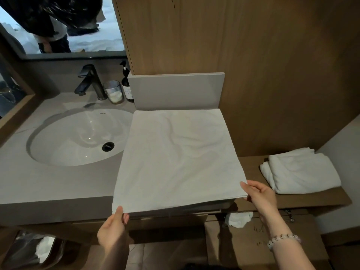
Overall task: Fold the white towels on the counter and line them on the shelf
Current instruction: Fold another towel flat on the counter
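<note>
My left hand (pixel 114 228) is pinching the near left corner of the white towel (pixel 175 158), thumb on top and the other fingers tucked out of sight beneath the cloth, and my forearm is running off the bottom edge of the view. My right hand (pixel 258 195) is gripping the near right corner in the same way, thumb lying along the top and fingers curled under, with a pale bead bracelet (pixel 283 239) sitting on the wrist. The towel is lying flat and doubled on the grey counter (pixel 48 184), its far edge touching the low grey backsplash (pixel 175 90) and its near edge hanging just past the counter's front, so the counter beneath it is hidden. A folded towel (pixel 300 171) is already resting on the wooden shelf (pixel 251 166) to the right, lower than the counter. Below the counter edge something white and crumpled (pixel 238 219) is poking out, too dim to identify. To the left the sink (pixel 78 137) is sitting beside the towel, with the dark faucet (pixel 90 82), a glass (pixel 114 91) and a pump bottle (pixel 127 84) behind it.
</note>
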A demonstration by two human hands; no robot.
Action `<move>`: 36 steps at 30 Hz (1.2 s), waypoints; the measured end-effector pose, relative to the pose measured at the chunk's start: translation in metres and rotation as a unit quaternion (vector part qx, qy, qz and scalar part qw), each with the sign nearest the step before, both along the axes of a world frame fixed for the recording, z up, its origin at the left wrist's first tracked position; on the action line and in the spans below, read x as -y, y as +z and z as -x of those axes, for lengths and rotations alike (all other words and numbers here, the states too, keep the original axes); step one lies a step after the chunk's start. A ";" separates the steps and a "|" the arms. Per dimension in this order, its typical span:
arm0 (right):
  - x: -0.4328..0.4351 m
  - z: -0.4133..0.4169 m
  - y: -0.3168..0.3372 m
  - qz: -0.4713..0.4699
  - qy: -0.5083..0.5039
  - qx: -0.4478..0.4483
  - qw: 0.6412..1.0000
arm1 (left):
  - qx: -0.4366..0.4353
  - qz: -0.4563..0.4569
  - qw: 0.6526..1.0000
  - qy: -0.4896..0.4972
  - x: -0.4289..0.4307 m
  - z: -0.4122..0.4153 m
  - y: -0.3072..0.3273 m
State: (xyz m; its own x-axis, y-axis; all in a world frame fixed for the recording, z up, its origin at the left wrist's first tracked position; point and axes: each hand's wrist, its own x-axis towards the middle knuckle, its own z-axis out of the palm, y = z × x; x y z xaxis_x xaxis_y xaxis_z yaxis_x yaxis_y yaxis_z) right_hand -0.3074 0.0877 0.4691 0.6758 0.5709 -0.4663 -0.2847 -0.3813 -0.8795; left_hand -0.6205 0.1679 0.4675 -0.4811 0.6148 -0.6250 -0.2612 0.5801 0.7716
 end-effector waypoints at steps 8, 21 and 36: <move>-0.033 -0.015 -0.001 0.133 0.070 0.256 0.955 | -0.352 -0.066 0.925 -0.130 -0.023 0.015 0.012; -0.146 0.020 -0.009 0.169 0.414 0.524 0.724 | -0.560 -0.124 0.541 -0.615 -0.138 -0.111 -0.005; -0.193 0.016 -0.001 0.123 0.373 0.557 0.731 | -0.569 -0.121 0.582 -0.568 -0.171 -0.113 -0.003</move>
State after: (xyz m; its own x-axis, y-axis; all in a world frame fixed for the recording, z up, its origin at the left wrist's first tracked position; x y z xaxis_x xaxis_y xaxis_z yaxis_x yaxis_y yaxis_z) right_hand -0.3237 0.2806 0.4684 0.2573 0.9662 -0.0135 0.9251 -0.2504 -0.2854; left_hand -0.5074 0.3393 0.4647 0.3037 0.9443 -0.1271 0.9452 -0.2818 0.1649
